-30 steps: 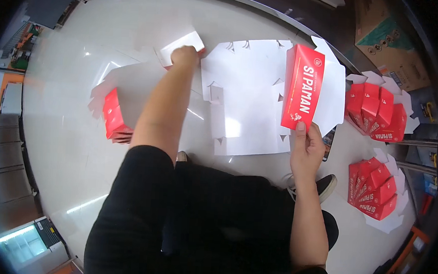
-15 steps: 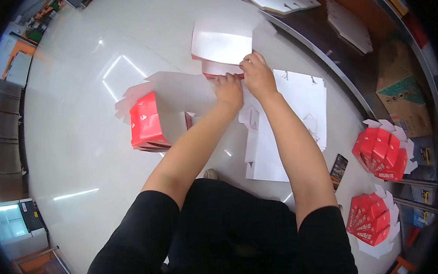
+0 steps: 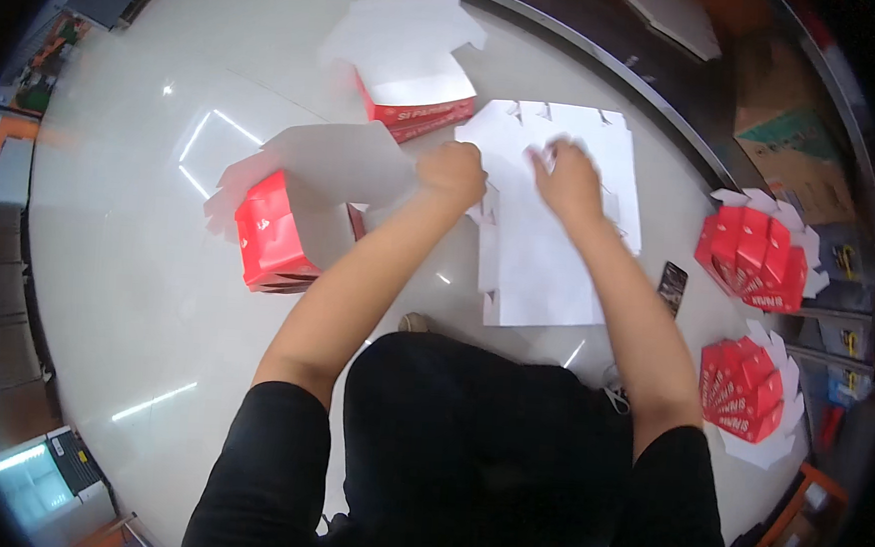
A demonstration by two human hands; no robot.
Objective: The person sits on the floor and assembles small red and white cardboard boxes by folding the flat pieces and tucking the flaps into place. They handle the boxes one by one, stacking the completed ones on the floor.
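Note:
My left hand [image 3: 452, 171] is curled closed beside the left edge of the top white carton sheet; whatever may be inside its fingers is hidden. Over the stack of flat white carton sheets [image 3: 543, 265], my right hand [image 3: 571, 184] is blurred, its thumb and fingers apart and nothing seen between them. Beyond my left hand lies a partly folded red-and-white carton [image 3: 409, 76], its white flaps spread out. Another red carton [image 3: 278, 226] stands to the left, its white inside and wide lid flap open, partly behind my left forearm.
Two nested stacks of folded red cartons, the upper stack [image 3: 757, 251] and the lower stack [image 3: 746, 388], sit at the right. A phone [image 3: 671, 286] lies on the glossy floor near my right forearm. A metal-edged shelf with a cardboard box [image 3: 790, 160] borders the far right.
Both hands have let go of the far carton and come apart, the right one moving over the flat sheets. That carton now lies farther left, turned with its red side showing.

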